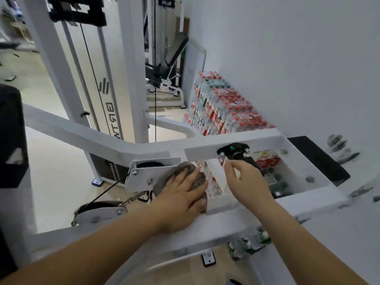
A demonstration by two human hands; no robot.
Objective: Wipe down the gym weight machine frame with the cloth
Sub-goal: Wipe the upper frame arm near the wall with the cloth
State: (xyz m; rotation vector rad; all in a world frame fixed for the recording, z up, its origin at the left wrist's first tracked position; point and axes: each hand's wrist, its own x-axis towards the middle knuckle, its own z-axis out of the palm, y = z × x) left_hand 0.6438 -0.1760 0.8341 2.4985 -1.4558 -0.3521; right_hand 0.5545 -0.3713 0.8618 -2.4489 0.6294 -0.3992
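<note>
Now | we press flat left hand (181, 197) on middle of soft, light cloth (181, 166) | right hand (245, 181) at 3 o'clock pinches frame (144, 149)

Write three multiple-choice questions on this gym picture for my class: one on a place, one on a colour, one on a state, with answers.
1. Where is the cloth? A on the floor; B under the left hand on the white frame; C in a bucket.
2. What colour are the caps of the bottles by the wall? A blue; B red; C yellow.
3. What is the right hand doing? A holding a white bar; B lying flat on the cloth; C lifting a bottle.
Answers: 1 B, the flat left hand presses it to the frame. 2 B, red caps show on the packs. 3 A, its fingers curl on the bar's edge.
</note>
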